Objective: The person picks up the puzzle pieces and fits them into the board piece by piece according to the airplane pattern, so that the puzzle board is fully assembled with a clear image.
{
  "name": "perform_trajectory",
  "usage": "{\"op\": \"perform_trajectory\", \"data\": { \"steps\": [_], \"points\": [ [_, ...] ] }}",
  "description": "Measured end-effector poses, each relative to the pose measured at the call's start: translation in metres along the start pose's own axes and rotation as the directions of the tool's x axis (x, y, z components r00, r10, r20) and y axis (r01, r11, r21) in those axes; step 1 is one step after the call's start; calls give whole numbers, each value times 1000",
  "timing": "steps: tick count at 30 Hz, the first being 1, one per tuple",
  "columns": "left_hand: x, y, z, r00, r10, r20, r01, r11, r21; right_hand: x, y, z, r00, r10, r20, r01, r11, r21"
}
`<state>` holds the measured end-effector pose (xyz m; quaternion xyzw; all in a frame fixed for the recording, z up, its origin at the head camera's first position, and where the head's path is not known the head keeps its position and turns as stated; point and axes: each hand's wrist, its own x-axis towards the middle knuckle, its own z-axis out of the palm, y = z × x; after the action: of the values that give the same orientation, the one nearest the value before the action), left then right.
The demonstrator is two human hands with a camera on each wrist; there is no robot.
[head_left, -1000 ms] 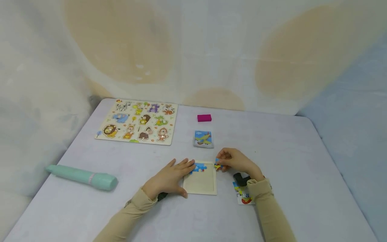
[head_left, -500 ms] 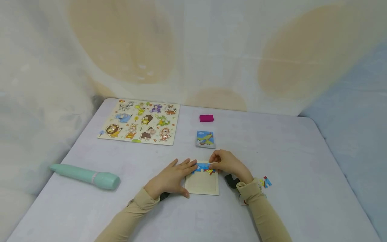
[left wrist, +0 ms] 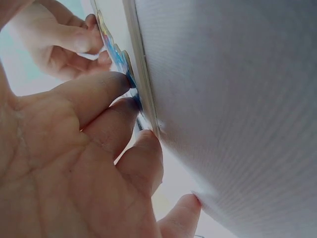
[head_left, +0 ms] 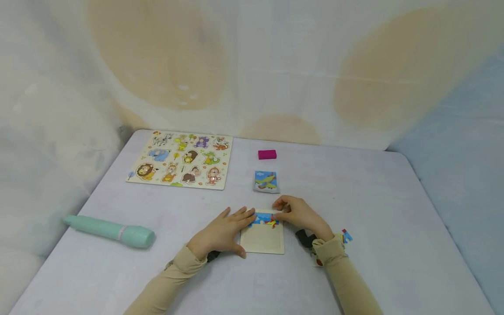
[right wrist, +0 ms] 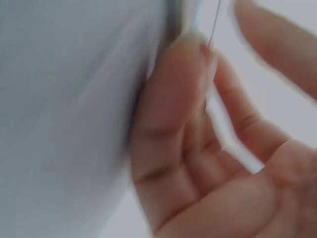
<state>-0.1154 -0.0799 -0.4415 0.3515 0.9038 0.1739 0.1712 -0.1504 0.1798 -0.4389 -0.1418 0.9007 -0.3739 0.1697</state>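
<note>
A small square wooden puzzle tray (head_left: 261, 240) lies before me, with blue jigsaw pieces (head_left: 260, 218) along its far side. My left hand (head_left: 222, 232) is spread over the tray's left edge, and its fingertips press on the blue pieces. At the far right corner my right hand (head_left: 302, 215) holds a red, yellow and blue jigsaw piece (head_left: 272, 222) with thumb and bent fingers. That piece lies against the blue row; whether it sits flat is hidden by the thumb. The left wrist view shows the left fingers (left wrist: 111, 96) on the pieces at the tray's rim.
Loose jigsaw pieces (head_left: 347, 236) lie partly under the right wrist. Beyond the tray are a picture packet with an airplane (head_left: 265, 181) and a magenta block (head_left: 267, 154). An animal peg puzzle board (head_left: 179, 159) stands back left, with a mint-green toy microphone (head_left: 108, 230) nearer.
My right hand has moved left from beside the tray, bringing its jigsaw piece into the far right corner. Over the last half second it barely moves. The left hand stays put.
</note>
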Motion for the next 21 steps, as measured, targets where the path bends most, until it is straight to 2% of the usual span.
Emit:
{"op": "perform_trajectory", "data": {
  "steps": [7, 10, 15, 21],
  "points": [
    [-2, -1, 0, 1000, 5, -6, -5, 1000, 4, -32, 18, -19, 999, 43, -15, -43, 999, 0],
    [-2, -1, 1, 1000, 4, -9, -4, 1000, 6, -46, 26, -25, 999, 39, -13, -39, 999, 7],
    [-1, -1, 1, 1000, 3, -10, -3, 1000, -9, -72, 35, -30, 998, 55, -9, -55, 998, 16],
    [-1, 0, 2, 1000, 7, -12, -7, 1000, -4, -97, 39, -28, 996, 82, -25, -83, 995, -51]
  ]
}}
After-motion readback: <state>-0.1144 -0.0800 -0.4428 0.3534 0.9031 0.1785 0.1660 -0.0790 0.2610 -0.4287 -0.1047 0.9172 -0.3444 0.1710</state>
